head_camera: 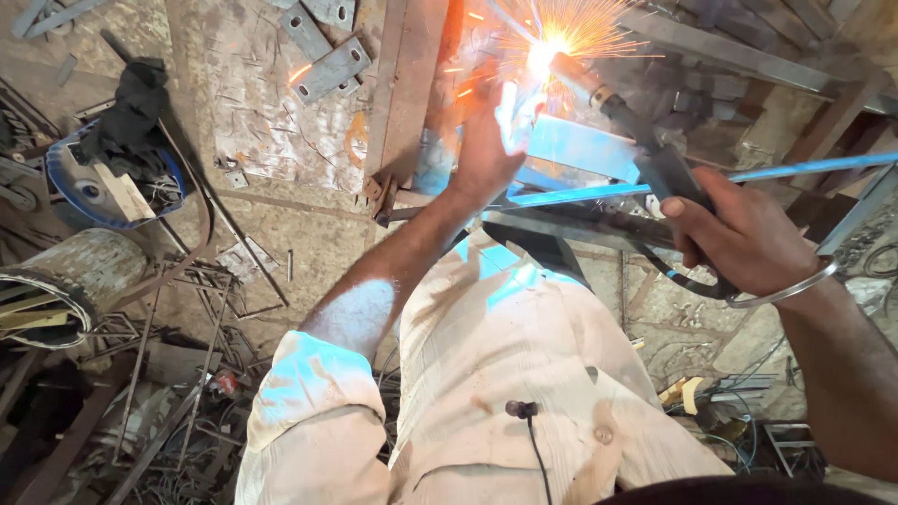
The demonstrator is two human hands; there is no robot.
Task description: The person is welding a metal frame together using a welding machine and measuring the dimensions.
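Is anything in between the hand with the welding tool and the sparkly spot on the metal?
Nothing visible blocks it. The right hand grips the welding holder, whose tip reaches straight to the sparks on the metal piece. The left hand rests beside that spot, on the metal, not across the tool's path.

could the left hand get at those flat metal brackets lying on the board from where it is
Probably yes: the left hand is at the glowing weld, and the brackets lie just left with only a steel bar between.
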